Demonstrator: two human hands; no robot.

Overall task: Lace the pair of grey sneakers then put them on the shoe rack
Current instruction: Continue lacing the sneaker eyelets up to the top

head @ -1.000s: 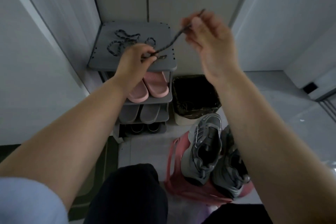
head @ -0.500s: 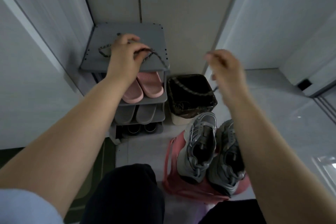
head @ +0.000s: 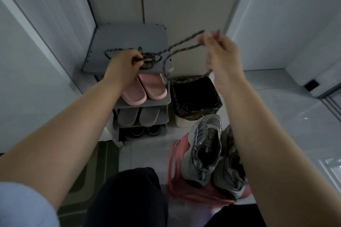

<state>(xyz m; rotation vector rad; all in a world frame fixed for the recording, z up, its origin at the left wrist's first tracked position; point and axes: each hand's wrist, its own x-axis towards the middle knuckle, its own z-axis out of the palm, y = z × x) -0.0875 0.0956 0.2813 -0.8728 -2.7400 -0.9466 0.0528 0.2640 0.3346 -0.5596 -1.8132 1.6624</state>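
Two grey sneakers [head: 204,151] without laces stand side by side on a pink stool [head: 177,186] at the lower right; my right forearm hides part of the right one. A dark speckled lace [head: 184,48] stretches in the air above the grey shoe rack [head: 129,42]. My left hand [head: 121,66] grips a tangled bunch of lace over the rack's top shelf. My right hand [head: 223,51], raised to the right of the rack, pinches a loop of the same lace, and a strand hangs down below it.
Pink slippers [head: 144,86], grey slippers [head: 138,118] and dark shoes [head: 142,131] fill the rack's lower shelves. A bin with a dark liner [head: 195,96] stands right of the rack. White walls close in on both sides. My dark-trousered knees are at the bottom.
My right hand has risen from above the bin and now pulls a loop of lace up and to the right. My left hand stays over the rack's top with the bunch.
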